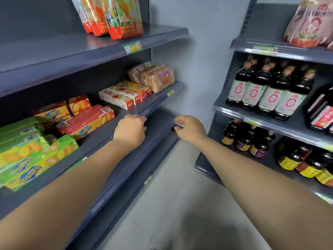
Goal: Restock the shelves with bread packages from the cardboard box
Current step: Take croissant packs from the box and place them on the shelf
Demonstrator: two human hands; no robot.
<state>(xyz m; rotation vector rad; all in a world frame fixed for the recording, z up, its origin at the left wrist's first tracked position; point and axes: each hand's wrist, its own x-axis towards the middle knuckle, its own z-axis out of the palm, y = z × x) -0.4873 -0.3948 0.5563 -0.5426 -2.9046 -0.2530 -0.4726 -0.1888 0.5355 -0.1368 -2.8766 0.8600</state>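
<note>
1. Green biscuit boxes lie stacked at the far left of the middle shelf, with red and yellow biscuit boxes just beside them to the right.
2. On the top shelf stand orange and green snack bags.
3. The left hand reaches over the middle shelf; its fingers curl downward near the front lip of the shelf above, and I cannot tell whether they grip anything.
4. White and red cracker boxes lie on the upper-middle shelf. The bread packages stand at the right end of this shelf, touching the boxes.
5. The right hand is at the right end of the middle shelf's front edge; its fingers pinch there around something small and dark, too blurred to name.
6. On the right-hand rack, dark sauce bottles with white labels stand in rows, with more dark bottles on the shelf below.
7. Pink bags sit on that rack's top shelf.
</note>
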